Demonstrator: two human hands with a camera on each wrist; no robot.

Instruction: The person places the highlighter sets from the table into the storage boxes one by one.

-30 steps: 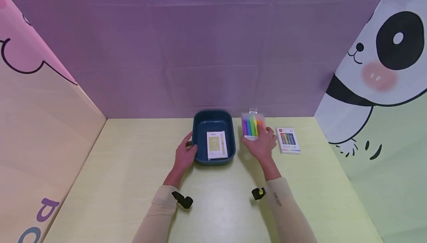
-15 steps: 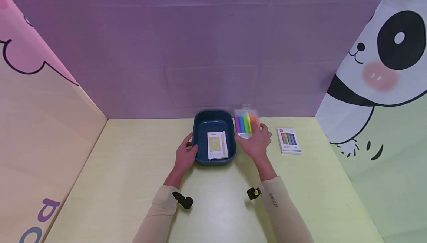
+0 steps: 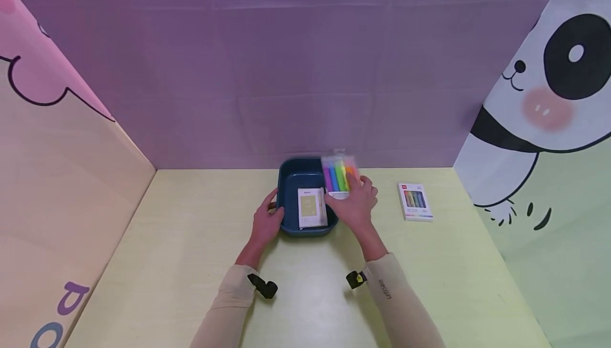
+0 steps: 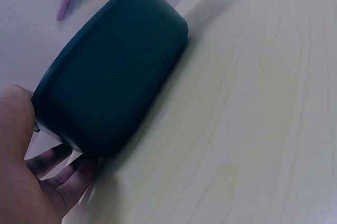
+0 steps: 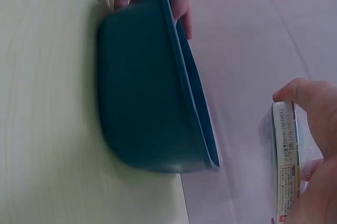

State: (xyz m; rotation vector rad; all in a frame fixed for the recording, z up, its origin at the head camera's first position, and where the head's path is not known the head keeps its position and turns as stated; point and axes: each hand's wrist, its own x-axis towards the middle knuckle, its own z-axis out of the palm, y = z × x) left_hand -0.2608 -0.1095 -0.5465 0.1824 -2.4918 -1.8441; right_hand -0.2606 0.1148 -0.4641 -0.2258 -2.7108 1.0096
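Note:
A dark blue plastic bin [image 3: 288, 182] stands on the table. My left hand [image 3: 266, 223] grips its left side, with the thumb at the rim and fingers beneath, as the left wrist view shows [image 4: 31, 166]. In the bin lies a white box with a gold square [image 3: 309, 207]. My right hand [image 3: 354, 205] holds a clear pack of colored markers [image 3: 338, 175], thumb and fingers on its edges. The pack hangs raised over the bin's right rim. From the right wrist view, the printed end of the pack [image 5: 287, 155] shows apart from the bin wall [image 5: 142, 87].
A white box with colored pens pictured on it [image 3: 415, 202] lies to the right on the pale wooden table [image 3: 191, 220]. A purple backdrop [image 3: 286, 72] rises behind the table, and printed panels flank both sides.
My right hand has carried the marker pack leftward, from beside the bin to over its right rim. The left hand has kept its grip on the bin.

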